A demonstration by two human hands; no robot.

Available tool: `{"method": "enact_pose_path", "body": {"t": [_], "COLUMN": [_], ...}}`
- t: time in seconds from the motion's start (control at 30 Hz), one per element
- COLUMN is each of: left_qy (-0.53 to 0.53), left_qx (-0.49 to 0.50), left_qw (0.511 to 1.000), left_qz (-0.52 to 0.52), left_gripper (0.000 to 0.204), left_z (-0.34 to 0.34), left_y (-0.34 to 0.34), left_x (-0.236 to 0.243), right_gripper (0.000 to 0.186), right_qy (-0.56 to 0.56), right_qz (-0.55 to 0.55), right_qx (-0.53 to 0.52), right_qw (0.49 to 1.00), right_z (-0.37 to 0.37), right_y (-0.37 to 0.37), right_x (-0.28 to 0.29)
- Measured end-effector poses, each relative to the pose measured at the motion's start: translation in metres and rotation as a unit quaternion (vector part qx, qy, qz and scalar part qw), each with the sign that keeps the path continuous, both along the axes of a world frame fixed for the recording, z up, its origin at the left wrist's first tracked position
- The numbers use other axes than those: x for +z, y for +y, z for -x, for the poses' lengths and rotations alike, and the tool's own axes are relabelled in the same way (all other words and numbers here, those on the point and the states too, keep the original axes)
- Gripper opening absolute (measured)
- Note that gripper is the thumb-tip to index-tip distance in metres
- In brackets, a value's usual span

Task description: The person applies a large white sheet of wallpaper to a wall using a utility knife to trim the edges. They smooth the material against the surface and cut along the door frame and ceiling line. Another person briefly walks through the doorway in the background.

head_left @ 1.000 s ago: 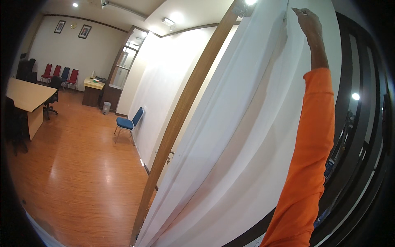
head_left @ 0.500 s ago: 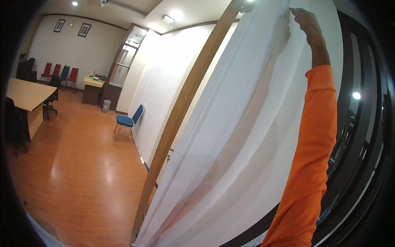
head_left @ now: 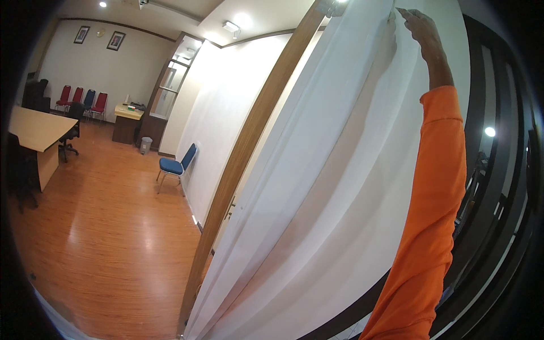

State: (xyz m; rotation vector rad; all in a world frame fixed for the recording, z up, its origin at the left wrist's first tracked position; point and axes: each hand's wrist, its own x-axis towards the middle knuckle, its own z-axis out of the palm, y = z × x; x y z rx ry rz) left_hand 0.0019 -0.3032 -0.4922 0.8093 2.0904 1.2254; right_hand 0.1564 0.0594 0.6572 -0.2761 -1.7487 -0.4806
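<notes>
A long white curtain [head_left: 317, 153] hangs in slanting folds from the top of the view down to the lower middle. My right hand [head_left: 422, 31] is raised high in front of it, at the end of an orange sleeve. Its fingers are pressed together and point left toward a fold, and their shadow falls on the cloth beside them. Whether something is pinched at the fingertips is too small to make out. My left hand is out of view.
A wooden post [head_left: 249, 153] stands left of the curtain. Dark slats [head_left: 493, 170] line the right side. Beyond are a blue chair [head_left: 173, 164] against the wall, a grey bin [head_left: 146, 145], a desk [head_left: 128, 112] and a light-wood table [head_left: 42, 129] with black chairs.
My right hand has shifted very slightly, its fingers staying together by the fold. The curtain's lower folds have moved a little, and the whole view has tilted slightly.
</notes>
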Motion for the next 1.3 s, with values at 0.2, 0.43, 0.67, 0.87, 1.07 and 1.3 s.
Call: {"method": "enact_pose_path", "body": {"t": [0.2,0.43,0.67,0.87,1.07,1.3], "left_qy": [0.002,0.004,0.009,0.011,0.013,0.016], "left_qx": [0.001,0.002,0.012,0.001,0.005,-0.016], "left_qw": [1.0,1.0,1.0,1.0,1.0,1.0], "left_qz": [0.004,0.004,-0.002,-0.009,-0.002,-0.006], "left_gripper": [0.072,0.073,0.075,0.077,0.079,0.081], "left_z": [-0.004,-0.008,-0.013,-0.019,-0.023,-0.019], "left_y": [-0.005,-0.008,-0.013,-0.013,-0.025,-0.021], "left_x": [0.0,-0.001,-0.006,-0.011,-0.01,-0.012], "right_gripper": [0.047,0.057,0.055,0.05,0.046,0.051], "right_qy": [-0.034,-0.004,-0.033,0.001,-0.028,-0.017], "right_qz": [0.027,0.031,0.081,0.071,0.038,0.074], "right_qx": [-0.038,0.018,0.036,0.029,0.047,0.036], "right_qw": [0.998,0.999,0.996,0.997,0.998,0.996], "right_z": [0.007,0.011,0.009,0.015,0.013,0.005], "right_y": [0.01,0.002,-0.022,-0.013,-0.021,-0.019], "right_x": [0.008,-0.023,-0.06,-0.026,-0.047,-0.056]}}
